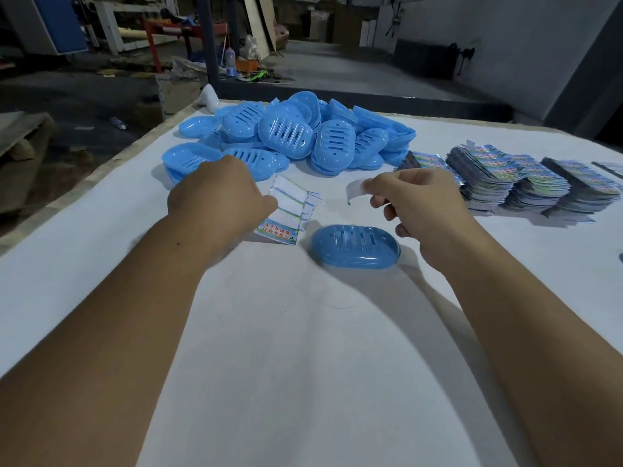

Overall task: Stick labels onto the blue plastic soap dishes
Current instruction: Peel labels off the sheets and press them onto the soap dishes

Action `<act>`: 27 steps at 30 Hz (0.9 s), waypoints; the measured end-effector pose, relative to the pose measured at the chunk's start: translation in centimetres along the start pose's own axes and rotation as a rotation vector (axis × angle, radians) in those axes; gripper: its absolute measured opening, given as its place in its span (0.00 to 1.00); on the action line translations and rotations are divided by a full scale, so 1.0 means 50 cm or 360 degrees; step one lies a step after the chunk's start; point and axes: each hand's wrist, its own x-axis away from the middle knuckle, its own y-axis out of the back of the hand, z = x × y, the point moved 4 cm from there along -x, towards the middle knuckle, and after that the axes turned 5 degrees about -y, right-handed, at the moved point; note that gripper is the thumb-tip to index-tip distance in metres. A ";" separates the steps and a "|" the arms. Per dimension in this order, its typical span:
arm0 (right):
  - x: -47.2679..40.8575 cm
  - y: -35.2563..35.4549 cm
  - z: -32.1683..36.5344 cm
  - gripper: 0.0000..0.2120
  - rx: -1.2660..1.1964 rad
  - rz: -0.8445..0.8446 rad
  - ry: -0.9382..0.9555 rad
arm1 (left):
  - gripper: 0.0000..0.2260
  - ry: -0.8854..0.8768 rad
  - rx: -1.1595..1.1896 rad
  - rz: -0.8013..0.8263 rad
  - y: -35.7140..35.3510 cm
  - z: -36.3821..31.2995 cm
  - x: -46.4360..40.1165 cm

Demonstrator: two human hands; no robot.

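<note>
One blue soap dish [355, 247] lies alone, slots up, on the white table [303, 348] between my hands. My left hand [219, 193] holds a label sheet [286, 210] by its left edge; most of the sheet is bare white backing, with one printed label left at its near end. My right hand [414, 203] pinches a peeled label [355, 189], white underside showing, just above and behind the dish. A heap of blue soap dishes [290, 136] lies farther back.
Stacks of printed label sheets [526, 180] stand in rows at the right, beyond my right hand. The table's left edge [111, 163] runs diagonally, with a dark workshop floor and clutter past it.
</note>
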 end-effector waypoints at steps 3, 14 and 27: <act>0.004 -0.007 0.003 0.08 0.0039 -0.0009 0.0073 | 0.11 -0.0028 -0.0046 0.0051 0.000 -0.005 0.004; 0.021 -0.034 0.016 0.08 0.0336 -0.0091 0.0426 | 0.05 -0.0355 0.1326 0.0220 -0.022 -0.108 0.059; 0.022 -0.032 0.019 0.07 0.0290 0.0038 0.0452 | 0.06 -0.0291 0.1511 0.0340 -0.041 -0.105 0.052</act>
